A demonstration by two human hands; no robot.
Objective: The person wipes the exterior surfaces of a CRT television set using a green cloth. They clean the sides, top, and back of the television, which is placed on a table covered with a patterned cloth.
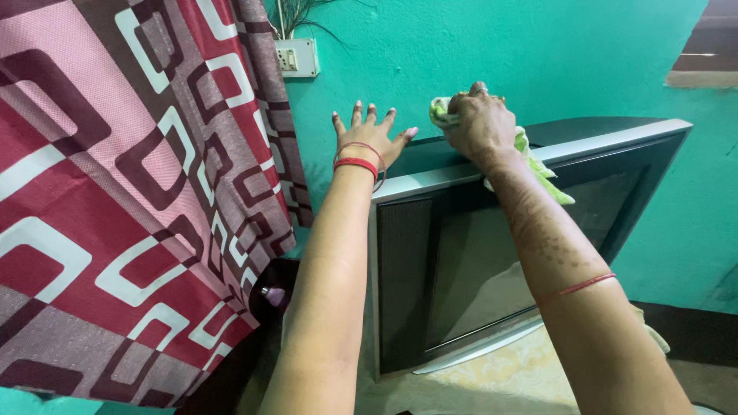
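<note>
Right hand (480, 121) fist-clenched around pale green cloth (538, 165), pressing on television (461, 269) top edge; cloth trails below wrist. Left hand (370, 134) just beside, spread flat, empty, braced at set's left corner.

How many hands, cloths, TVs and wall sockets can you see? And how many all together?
Hands: 2, the left hand flat on the television top and the right hand gripping the cloth
Pale green cloth: 1
Television: 1
Wall socket: 1
Total: 5
</note>
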